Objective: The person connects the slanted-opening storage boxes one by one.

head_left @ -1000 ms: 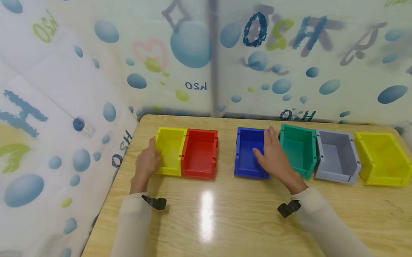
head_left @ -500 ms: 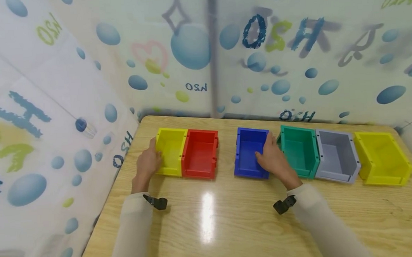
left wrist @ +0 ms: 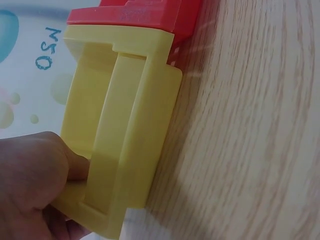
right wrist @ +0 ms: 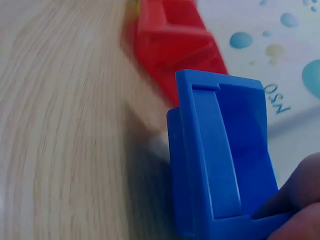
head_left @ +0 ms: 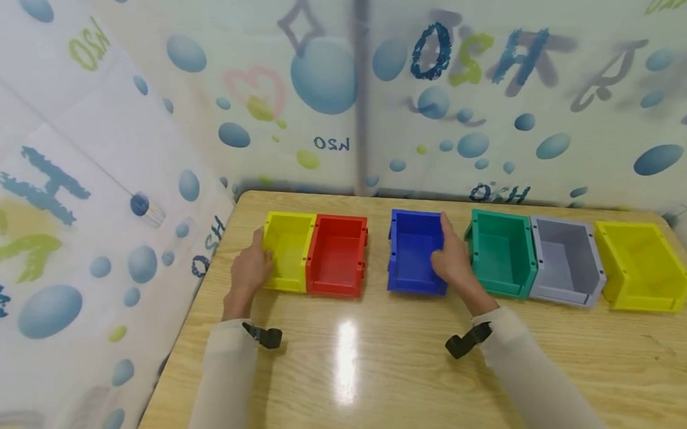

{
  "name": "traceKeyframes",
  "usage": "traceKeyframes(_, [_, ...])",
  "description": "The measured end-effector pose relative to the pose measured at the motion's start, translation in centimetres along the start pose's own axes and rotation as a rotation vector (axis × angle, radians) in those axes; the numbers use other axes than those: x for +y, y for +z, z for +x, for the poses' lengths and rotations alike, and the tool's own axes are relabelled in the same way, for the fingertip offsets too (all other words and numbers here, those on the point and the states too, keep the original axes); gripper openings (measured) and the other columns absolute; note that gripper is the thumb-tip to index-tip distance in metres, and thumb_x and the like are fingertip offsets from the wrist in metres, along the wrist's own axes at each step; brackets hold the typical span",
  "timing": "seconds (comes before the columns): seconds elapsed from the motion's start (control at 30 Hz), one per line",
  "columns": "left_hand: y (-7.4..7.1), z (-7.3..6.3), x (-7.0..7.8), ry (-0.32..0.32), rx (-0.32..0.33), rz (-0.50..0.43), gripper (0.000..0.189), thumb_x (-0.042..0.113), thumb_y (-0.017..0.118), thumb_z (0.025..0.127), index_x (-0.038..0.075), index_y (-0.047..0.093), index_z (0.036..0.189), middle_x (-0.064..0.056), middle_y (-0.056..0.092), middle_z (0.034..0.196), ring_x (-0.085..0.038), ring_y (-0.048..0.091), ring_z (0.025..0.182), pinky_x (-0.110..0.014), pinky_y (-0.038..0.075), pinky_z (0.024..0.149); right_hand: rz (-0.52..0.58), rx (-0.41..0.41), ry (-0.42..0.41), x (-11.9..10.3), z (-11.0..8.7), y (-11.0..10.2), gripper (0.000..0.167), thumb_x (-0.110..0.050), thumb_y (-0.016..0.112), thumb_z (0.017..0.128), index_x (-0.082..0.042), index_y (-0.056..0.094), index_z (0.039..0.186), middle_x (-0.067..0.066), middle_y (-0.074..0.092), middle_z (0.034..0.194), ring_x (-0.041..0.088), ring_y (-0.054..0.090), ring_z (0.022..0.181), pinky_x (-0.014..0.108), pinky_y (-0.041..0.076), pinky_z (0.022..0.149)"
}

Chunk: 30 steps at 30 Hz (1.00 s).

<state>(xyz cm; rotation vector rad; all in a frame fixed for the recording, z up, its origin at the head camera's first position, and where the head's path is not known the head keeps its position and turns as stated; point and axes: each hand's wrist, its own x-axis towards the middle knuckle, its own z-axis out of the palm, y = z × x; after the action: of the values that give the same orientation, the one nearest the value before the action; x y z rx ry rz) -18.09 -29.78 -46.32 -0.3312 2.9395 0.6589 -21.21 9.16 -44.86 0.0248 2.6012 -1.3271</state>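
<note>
My left hand (head_left: 251, 266) grips the left wall of a yellow bin (head_left: 289, 253), thumb inside and fingers along the outer side. In the left wrist view the thumb reaches over the rim of that yellow bin (left wrist: 117, 125). Flush against its right side stands a red bin (head_left: 338, 257). A blue bin (head_left: 417, 253) is pinched at its right wall by my right hand (head_left: 455, 257). The right wrist view has the thumb inside the blue bin (right wrist: 215, 150), whose underside shows a shadowed gap over the table. Between the red and blue bins a strip of tabletop shows.
Right of my right hand a green bin (head_left: 502, 255), a grey bin (head_left: 566, 261) and a second yellow bin (head_left: 643, 267) stand in a row on the wooden table (head_left: 386, 368). A patterned wall covering (head_left: 329, 163) rises behind the table and along its left.
My right hand has closed its grip on the blue bin's right wall and shifted the bin slightly left, away from the green one. The left hand keeps its hold on the yellow bin.
</note>
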Motion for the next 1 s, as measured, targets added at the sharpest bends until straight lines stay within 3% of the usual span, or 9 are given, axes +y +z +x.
traceKeyframes(0.1, [-0.1,0.0,0.0,0.003,0.000,-0.001,0.057,0.017,0.042,0.104,0.009,0.018,0.155,-0.030,0.063,0.115,-0.035,0.058,0.081,-0.048,0.045,0.076,0.102,-0.020,-0.006,-1.0,-0.4,0.1,0.085,0.015,0.031,0.087,-0.013,-0.003,0.160,0.013,0.003,0.166,0.034,0.013,0.151,0.049,0.021,0.118])
traceKeyframes(0.17, [-0.1,0.0,0.0,0.008,0.004,0.002,0.057,0.017,0.042,0.104,0.008,0.018,0.155,-0.030,0.063,0.115,-0.035,0.058,0.080,-0.048,0.046,0.075,0.148,-0.028,-0.005,-1.7,-0.7,0.3,0.085,0.015,0.030,0.088,-0.015,-0.003,0.160,0.011,0.001,0.167,0.032,0.003,0.152,0.050,0.013,0.119])
traceKeyframes(0.47, [-0.1,0.0,-0.1,0.011,0.003,0.003,0.057,0.017,0.043,0.104,0.008,0.019,0.154,-0.030,0.063,0.114,-0.035,0.059,0.081,-0.049,0.046,0.074,0.140,-0.005,0.015,-3.3,-1.4,1.7,0.084,0.013,0.034,0.091,-0.018,0.000,0.161,0.010,0.007,0.166,0.030,0.007,0.152,0.048,0.015,0.120])
traceKeyframes(1.0, [0.0,-0.2,0.0,0.015,0.012,0.011,0.057,0.017,0.044,0.103,0.008,0.020,0.154,-0.030,0.064,0.114,-0.037,0.061,0.082,-0.050,0.047,0.075,0.173,0.019,0.035,-3.7,-1.8,2.1,0.083,0.013,0.035,0.092,-0.018,0.000,0.161,0.013,0.008,0.166,0.033,0.008,0.152,0.051,0.014,0.119])
